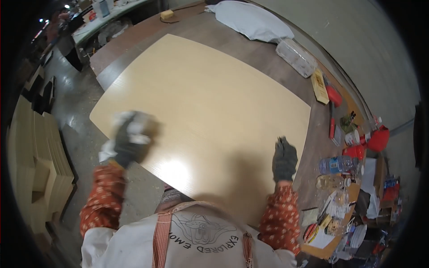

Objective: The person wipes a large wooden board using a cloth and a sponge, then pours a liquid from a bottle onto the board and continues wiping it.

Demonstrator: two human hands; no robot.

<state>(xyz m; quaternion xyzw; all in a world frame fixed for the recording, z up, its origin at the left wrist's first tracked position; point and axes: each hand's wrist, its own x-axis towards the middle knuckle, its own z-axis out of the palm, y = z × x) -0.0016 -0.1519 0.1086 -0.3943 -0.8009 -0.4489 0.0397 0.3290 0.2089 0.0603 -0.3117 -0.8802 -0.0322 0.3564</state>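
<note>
A large pale wood-grain board [201,98] with rounded corners lies flat before me, shining where light hits it. Wearing a dark grey glove, my left hand [127,145] is at the board's left edge, closed on a white cloth [142,126]. Both are smeared by motion, and a loose end of the cloth hangs beside the wrist. My right hand [285,160], gloved alike, lies on the board near its right edge, fingers stretched forward and holding nothing.
Bottles [335,165], a yellow box [320,86] and small tools crowd the right side. A clear plastic container [296,57] and white fabric [250,21] are at the far edge. Stacked panels [51,156] stand on the left; a person [67,42] is farther back.
</note>
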